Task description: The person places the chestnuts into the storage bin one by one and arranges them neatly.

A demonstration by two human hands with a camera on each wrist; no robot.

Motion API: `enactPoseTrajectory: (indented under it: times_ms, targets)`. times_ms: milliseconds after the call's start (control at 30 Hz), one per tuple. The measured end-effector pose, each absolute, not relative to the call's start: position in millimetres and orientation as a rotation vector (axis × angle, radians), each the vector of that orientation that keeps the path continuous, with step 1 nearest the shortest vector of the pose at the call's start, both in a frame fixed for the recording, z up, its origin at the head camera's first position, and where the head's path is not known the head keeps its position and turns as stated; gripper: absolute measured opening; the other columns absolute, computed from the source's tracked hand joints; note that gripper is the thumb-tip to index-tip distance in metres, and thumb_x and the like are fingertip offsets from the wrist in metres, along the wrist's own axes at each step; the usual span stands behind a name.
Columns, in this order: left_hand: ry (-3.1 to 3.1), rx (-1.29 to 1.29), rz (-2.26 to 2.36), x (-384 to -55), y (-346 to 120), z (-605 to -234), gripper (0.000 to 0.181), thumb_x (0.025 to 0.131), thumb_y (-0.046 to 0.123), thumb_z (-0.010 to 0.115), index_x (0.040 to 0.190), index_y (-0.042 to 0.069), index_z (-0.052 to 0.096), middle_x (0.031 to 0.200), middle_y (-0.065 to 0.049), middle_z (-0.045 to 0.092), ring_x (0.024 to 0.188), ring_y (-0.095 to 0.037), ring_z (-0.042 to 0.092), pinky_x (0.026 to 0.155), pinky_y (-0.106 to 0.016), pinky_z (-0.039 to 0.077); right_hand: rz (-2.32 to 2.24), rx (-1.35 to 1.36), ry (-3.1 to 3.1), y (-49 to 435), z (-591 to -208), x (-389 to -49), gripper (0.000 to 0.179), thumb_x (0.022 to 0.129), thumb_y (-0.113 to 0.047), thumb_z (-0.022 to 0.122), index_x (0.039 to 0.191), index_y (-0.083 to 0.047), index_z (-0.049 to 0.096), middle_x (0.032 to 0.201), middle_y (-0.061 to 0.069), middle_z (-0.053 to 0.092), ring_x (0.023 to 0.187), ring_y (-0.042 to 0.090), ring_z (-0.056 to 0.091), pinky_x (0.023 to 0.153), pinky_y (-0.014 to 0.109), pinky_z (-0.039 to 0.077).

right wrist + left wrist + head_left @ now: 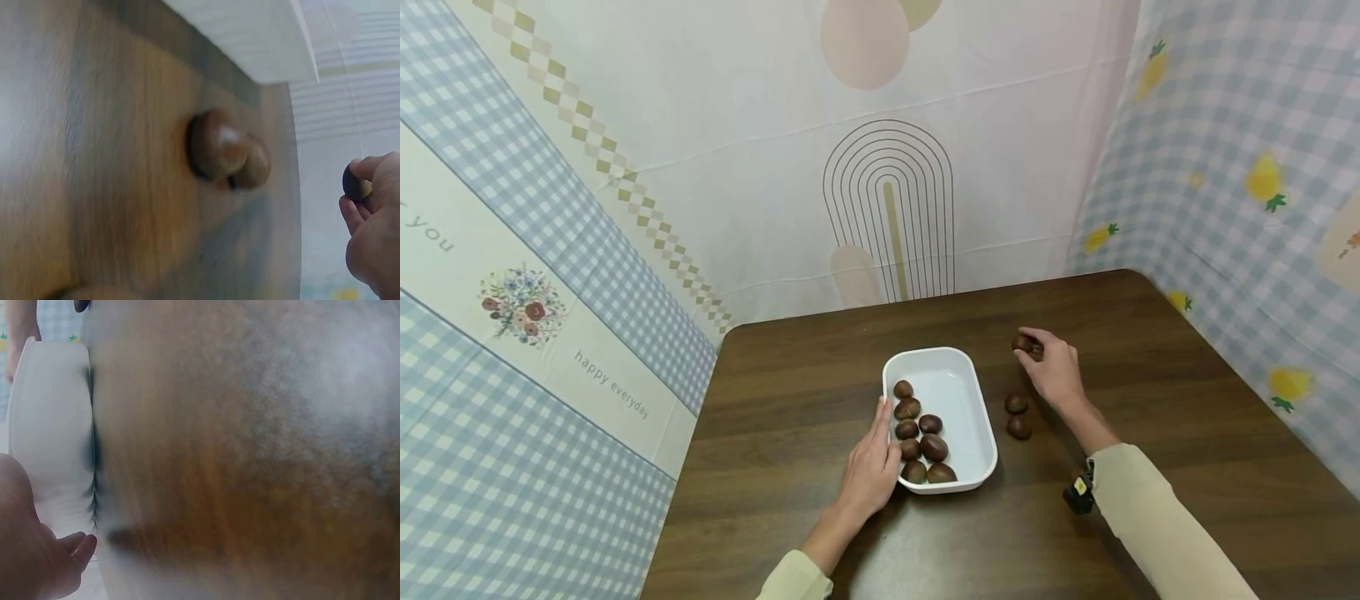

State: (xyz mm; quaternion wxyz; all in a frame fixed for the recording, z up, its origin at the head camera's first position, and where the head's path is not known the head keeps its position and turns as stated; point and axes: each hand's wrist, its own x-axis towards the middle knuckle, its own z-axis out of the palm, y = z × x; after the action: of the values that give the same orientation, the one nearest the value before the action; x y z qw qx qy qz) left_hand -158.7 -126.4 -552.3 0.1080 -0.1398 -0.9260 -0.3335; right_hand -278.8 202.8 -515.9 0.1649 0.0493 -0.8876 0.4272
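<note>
Glossy brown round chestnuts (934, 447): eight in white rectangular tray (962, 396); left outside: two on brown wood-grain table (775, 417), one pinched by right hand (1055, 371). Left hand (868, 467), fingers extended, touches tray's side.

The rectangular white dish with rounded corners (958, 417) is of one plain colour. The small round glossy chestnuts (934, 447) are dark brown, some with a reddish tone. The dark brown wooden bench (775, 417) has lighter and darker streaks. The blue-and-white checked left cloth (475, 450) has a white band with red, pink and blue flowers. The off-white back cloth (737, 167) shows thin dark arches and beige shapes. The pale blue-and-white checked right cloth (1217, 92) carries yellow fruits with green leaves.
</note>
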Motion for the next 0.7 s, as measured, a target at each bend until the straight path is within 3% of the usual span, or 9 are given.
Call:
enactPoseTrajectory:
  times_ms: [500, 700]
  targets:
    - [-2.721, -0.411, -0.966, -159, -128, -555, 0.067, 0.102, 0.01, 0.051, 0.166, 0.005, 0.034, 0.171, -0.01, 0.033, 0.137, -0.036, 0.058, 0.1, -0.056, 0.052, 1.364, 0.386, -2.466, 141, -510, -277, 0.04, 0.094, 0.003, 0.076, 0.133, 0.006, 0.068, 0.12, 0.024, 0.073, 0.105, 0.04, 0.073, 0.086, 0.052, 0.06]
    - [-2.722, -0.416, -0.974, -159, -128, -554, 0.067, 0.102, 0.011, 0.051, 0.166, 0.004, 0.034, 0.171, -0.011, 0.033, 0.137, -0.036, 0.057, 0.101, -0.056, 0.051, 1.289, 0.479, -2.52, 118, -511, -274, 0.04, 0.094, 0.0, 0.079, 0.132, 0.003, 0.07, 0.125, 0.022, 0.073, 0.111, 0.037, 0.072, 0.09, 0.051, 0.059]
